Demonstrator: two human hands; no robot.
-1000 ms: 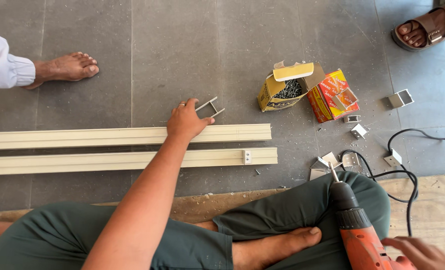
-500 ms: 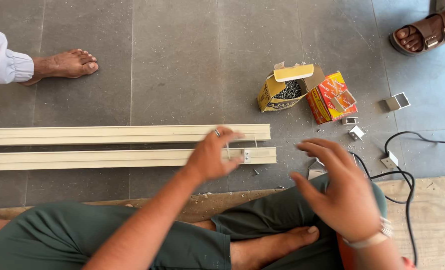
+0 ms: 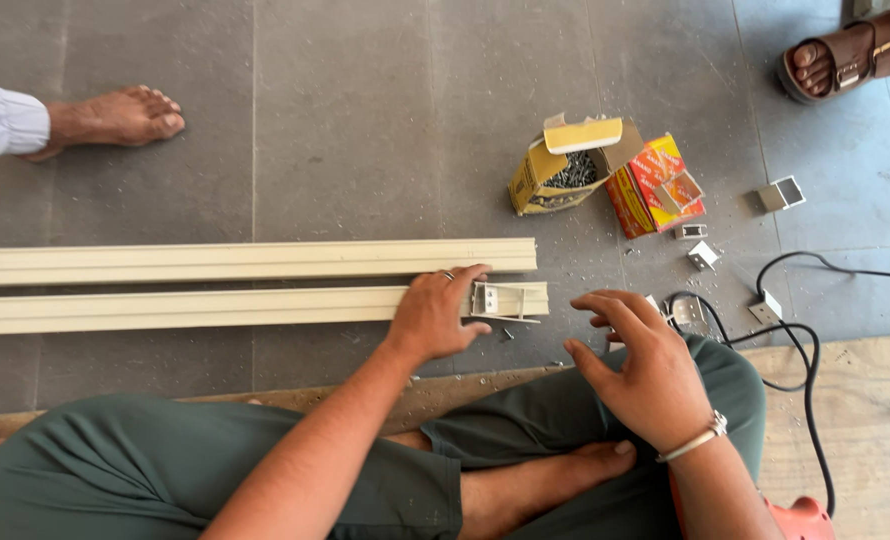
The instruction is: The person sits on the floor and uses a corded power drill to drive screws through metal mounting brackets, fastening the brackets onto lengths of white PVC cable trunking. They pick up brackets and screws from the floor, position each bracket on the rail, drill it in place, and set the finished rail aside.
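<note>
Two long cream metal profiles lie side by side on the grey floor, the far profile (image 3: 245, 260) and the near profile (image 3: 165, 310). My left hand (image 3: 433, 315) rests on the right end of the near one. Its fingertips hold a small metal bracket (image 3: 505, 300) against that end. My right hand (image 3: 645, 370) hovers above my knee just right of the profile, fingers spread and empty. I sit cross-legged in green trousers.
An open yellow box of screws (image 3: 565, 165) and a red box (image 3: 660, 185) stand beyond the profiles. Loose brackets (image 3: 783, 193) and a black cable (image 3: 815, 340) lie to the right. An orange drill (image 3: 800, 520) sits by my right leg. Other people's feet (image 3: 115, 115) and a sandalled foot (image 3: 845, 55) are nearby.
My left hand carried the bracket from beyond the far profile down onto the near profile's right end. My right hand left the drill and came up open beside the profile.
</note>
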